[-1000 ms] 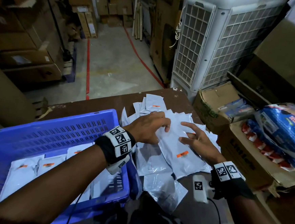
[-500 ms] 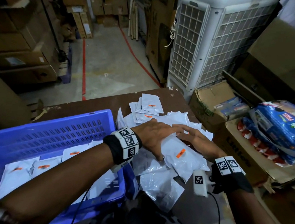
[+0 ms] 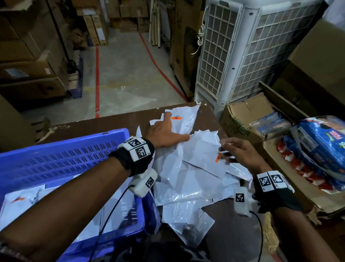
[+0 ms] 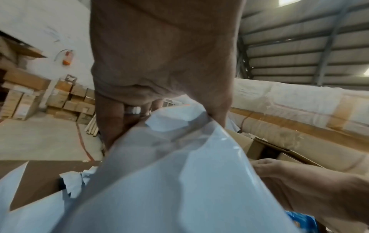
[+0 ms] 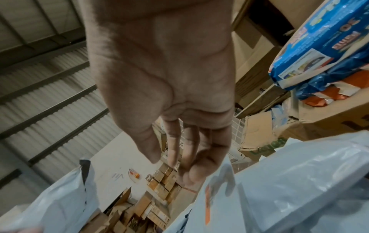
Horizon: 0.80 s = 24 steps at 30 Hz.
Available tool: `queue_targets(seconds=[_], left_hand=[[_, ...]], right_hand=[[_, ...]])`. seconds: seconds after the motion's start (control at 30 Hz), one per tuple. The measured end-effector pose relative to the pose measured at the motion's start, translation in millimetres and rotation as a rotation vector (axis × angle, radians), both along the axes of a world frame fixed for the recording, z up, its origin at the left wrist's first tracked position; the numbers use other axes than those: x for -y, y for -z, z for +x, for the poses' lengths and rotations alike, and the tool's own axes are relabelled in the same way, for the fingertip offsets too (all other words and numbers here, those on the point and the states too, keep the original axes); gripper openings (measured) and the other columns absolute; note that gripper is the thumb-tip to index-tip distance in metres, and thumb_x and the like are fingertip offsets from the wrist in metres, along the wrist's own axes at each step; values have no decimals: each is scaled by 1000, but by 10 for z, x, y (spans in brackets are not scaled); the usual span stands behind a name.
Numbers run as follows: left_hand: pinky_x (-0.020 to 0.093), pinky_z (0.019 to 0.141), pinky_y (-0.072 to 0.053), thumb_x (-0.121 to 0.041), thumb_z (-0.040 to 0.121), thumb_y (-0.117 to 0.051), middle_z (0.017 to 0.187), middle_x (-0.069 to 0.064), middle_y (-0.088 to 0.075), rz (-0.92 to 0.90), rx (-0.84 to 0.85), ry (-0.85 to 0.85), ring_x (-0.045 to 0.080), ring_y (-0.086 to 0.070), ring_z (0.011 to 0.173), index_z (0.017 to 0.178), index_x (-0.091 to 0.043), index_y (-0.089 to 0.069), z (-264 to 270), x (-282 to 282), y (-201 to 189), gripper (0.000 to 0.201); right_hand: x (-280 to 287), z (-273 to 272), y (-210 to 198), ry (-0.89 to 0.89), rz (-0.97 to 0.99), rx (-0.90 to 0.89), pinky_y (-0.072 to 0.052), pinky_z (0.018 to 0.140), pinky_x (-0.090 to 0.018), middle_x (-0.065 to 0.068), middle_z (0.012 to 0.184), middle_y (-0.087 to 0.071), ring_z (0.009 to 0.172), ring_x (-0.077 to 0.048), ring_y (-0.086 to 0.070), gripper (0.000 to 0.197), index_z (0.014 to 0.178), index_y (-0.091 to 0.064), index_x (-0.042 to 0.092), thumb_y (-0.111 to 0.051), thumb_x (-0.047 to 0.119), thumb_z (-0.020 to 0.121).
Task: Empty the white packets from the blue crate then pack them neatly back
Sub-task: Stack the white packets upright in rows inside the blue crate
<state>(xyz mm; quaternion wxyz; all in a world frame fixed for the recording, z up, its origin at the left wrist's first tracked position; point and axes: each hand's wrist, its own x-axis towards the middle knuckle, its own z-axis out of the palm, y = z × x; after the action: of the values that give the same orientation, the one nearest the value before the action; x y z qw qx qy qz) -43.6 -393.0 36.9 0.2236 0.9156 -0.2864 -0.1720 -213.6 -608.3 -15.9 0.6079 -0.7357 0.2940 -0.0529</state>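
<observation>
White packets (image 3: pixel 187 169) hide the left hand's (image 3: pixel 163 133) fingertips pinching one; right hand's (image 3: pixel 238 151) grip hangs loose.

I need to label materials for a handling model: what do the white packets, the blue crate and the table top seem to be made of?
White packets: thin glossy plastic film, likely poly mailers; they crease and catch glare.
Blue crate: rigid moulded plastic, going by its slotted walls and even colour.
Table top: dark brown matte board, perhaps wood or laminate; unclear which.

white packets (image 3: pixel 195 170) heaped beside blue crate (image 3: pixel 52 154)
</observation>
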Motion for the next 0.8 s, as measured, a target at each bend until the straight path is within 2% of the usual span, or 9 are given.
queue_targets(seconds=[0.1,0.2,0.23,0.3,0.37,0.4,0.57,0.7,0.8], left_hand=[[30,90,-39,-62,76,-71,142,7,-49,-24,-85,-71,30,-49,128,146,-16,-20,45,13,89,98],[32,90,-43,-57,77,-72,139,13,-50,33,-112,-101,32,-50,125,147,-11,-16,44,-3,201,101],[34,92,-45,-56,76,-72,138,14,-50,57,-122,-108,33,-51,124,147,-10,-14,40,-8,242,102],[36,93,-47,-55,76,-72,136,15,-50,110,-155,-112,33,-53,120,148,-9,-10,29,-10,304,105],[36,91,-48,-54,76,-72,134,15,-50,149,-188,-113,33,-54,118,148,-8,-9,30,-8,362,106],[35,90,-48,-54,76,-72,132,14,-52,157,-197,-116,33,-55,116,148,-8,-10,31,-10,380,106],[35,94,-47,-50,78,-72,132,12,-51,150,-240,-149,31,-54,118,148,-7,-9,71,-66,413,104],[35,97,-46,-51,77,-72,135,11,-50,134,-261,-174,29,-53,121,150,-6,-9,108,-125,441,106],[36,100,-46,-50,77,-72,136,11,-50,126,-273,-187,30,-52,123,151,-7,-6,122,-144,445,108]], right_hand=[[-31,126,74,-13,-130,-14,-59,82,-40,-21,101,-69,88,-29,-71,17,106,-69,10,-72,14,89],[-139,219,102,-121,-399,-95,-52,80,-24,-5,105,-65,93,-21,-65,42,111,-68,15,-85,29,76],[-182,252,123,-175,-512,-131,-50,82,-25,-2,109,-64,99,-20,-63,52,114,-67,18,-88,36,70],[-260,341,204,-271,-710,-234,-45,97,-36,-1,121,-61,118,-23,-55,75,126,-60,25,-87,55,62],[-321,419,310,-354,-871,-394,-34,109,-45,-3,138,-51,132,-27,-42,93,141,-45,30,-77,68,63],[-347,450,357,-384,-936,-444,-28,110,-47,-4,143,-47,135,-29,-37,95,146,-38,30,-73,69,66],[-403,518,444,-460,-1055,-499,-26,107,-50,-12,142,-43,130,-34,-38,92,150,-24,24,-68,59,76],[-397,539,399,-494,-1088,-520,-29,104,-51,-9,138,-49,128,-33,-39,92,150,-23,22,-71,49,77],[-332,527,288,-520,-1105,-524,-26,106,-51,-6,143,-47,133,-32,-36,93,152,-23,21,-73,41,76]])
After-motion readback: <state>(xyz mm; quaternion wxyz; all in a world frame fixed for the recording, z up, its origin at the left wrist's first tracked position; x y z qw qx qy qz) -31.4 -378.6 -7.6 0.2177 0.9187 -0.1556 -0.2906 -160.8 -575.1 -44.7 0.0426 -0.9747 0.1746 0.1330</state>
